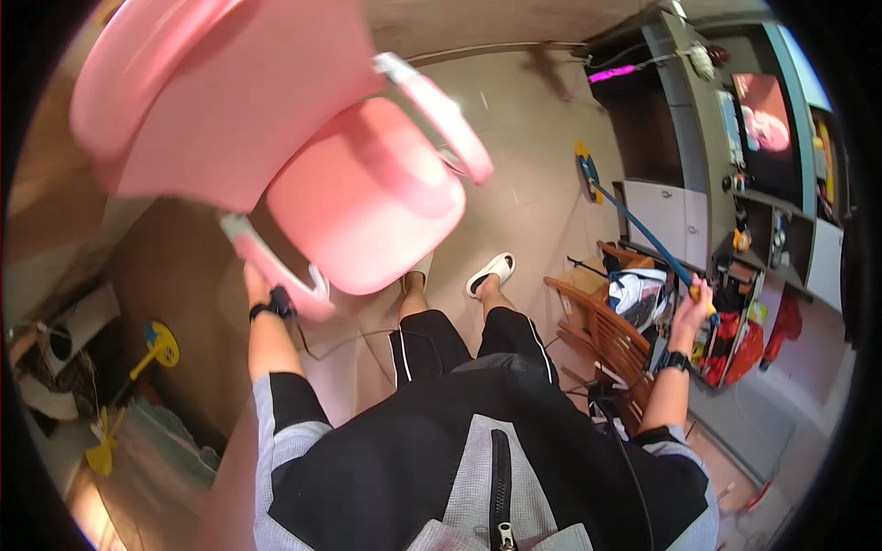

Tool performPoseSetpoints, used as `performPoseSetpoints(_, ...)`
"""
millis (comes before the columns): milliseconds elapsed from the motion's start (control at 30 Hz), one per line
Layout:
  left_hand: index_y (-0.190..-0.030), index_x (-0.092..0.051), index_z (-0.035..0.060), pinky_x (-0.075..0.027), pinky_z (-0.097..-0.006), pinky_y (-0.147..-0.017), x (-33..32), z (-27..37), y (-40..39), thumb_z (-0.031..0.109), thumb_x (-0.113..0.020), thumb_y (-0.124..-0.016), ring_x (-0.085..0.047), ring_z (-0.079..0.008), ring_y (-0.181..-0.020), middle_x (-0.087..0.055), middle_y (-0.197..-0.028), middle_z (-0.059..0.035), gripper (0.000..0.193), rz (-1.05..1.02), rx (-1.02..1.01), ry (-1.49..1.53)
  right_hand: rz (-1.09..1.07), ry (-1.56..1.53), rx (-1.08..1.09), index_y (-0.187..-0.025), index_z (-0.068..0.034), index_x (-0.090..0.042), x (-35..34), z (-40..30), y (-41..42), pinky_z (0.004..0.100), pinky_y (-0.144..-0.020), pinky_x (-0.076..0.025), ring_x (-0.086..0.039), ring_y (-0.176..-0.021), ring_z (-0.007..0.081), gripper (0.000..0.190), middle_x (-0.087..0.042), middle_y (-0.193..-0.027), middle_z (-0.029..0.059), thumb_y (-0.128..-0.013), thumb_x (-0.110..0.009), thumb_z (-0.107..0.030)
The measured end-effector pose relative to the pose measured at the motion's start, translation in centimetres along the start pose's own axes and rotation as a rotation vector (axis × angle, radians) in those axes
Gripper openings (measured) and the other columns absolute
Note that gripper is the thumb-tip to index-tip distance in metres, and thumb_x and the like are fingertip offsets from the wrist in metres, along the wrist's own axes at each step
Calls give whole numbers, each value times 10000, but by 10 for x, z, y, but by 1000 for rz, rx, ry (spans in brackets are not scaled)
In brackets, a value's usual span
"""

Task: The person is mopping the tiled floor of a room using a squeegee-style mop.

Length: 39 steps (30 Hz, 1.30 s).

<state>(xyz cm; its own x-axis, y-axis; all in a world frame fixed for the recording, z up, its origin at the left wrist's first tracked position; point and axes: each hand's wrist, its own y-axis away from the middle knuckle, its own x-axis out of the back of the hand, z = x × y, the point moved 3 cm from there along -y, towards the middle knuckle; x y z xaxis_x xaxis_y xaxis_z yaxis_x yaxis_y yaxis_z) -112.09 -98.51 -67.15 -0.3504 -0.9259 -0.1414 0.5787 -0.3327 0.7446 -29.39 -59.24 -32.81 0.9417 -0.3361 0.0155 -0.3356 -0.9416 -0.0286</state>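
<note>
A large pink chair (365, 200) with a curved back and two armrests fills the upper left, close to the camera. At its lower left armrest (275, 272) is my left hand (256, 286), whose fingers are mostly hidden behind the armrest. On the right, my right hand (692, 306) is closed around the end of a long blue pole (648, 237). The pole's far end carries a blue and yellow mop or broom head (588, 172), which rests on the tiled floor near the cabinet.
A wooden chair (599, 306) holding a white bag (635, 293) stands near my right arm. Beyond are a cabinet with white doors (665, 213) and a lit screen (765, 117). A yellow-handled item (148, 358) lies left. Cables cross near my legs.
</note>
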Motion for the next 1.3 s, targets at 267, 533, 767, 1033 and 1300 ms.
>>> performPoseSetpoints(267, -1266, -332, -4, -461, -466, -823, 69, -57, 121, 350, -584, -830, -501, -312, -1031, -466, -1187, -188, 616, 471, -2, -166, 90, 54, 5, -810, -43, -523, -18, -8, 13, 339, -972, -344, -538, -950, 202, 114, -569, -825, 66, -884, -539, -127)
performPoseSetpoints(533, -1198, -352, -26, -514, -478, -731, 102, -106, 167, 220, -704, -675, -561, -297, -913, -521, -1069, -182, 676, 743, 248, -86, 10, 88, 46, -787, -49, -540, -26, -2, 6, 284, -921, -362, -535, -923, 161, 139, -579, -845, 57, -880, -543, -152)
performPoseSetpoints(767, -1080, -487, -32, -507, -354, -667, 113, -118, 167, 432, -467, -819, -587, -247, -822, -579, -959, -131, 533, 509, 272, 45, 55, 116, -31, -794, -66, -527, -41, -9, 10, 285, -907, -364, -534, -916, 156, 103, -572, -852, 53, -861, -568, -132)
performPoseSetpoints(1033, -1113, -467, 22, -499, -405, -693, 152, -139, 171, 357, -373, -863, -542, -275, -891, -541, -1063, -126, 429, 544, 173, 521, -49, 224, -26, -778, -88, -537, -69, -15, 16, 264, -897, -358, -528, -934, 131, 98, -581, -867, 33, -851, -577, -139)
performPoseSetpoints(1300, -949, -498, -2, -487, -411, -579, 284, -212, 113, 350, -323, -848, -543, -289, -698, -564, -852, -144, 406, 318, 331, 399, -87, 126, 130, -782, -82, -545, -142, -30, 6, 252, -815, -382, -539, -843, 110, 107, -589, -839, 33, -839, -602, -151)
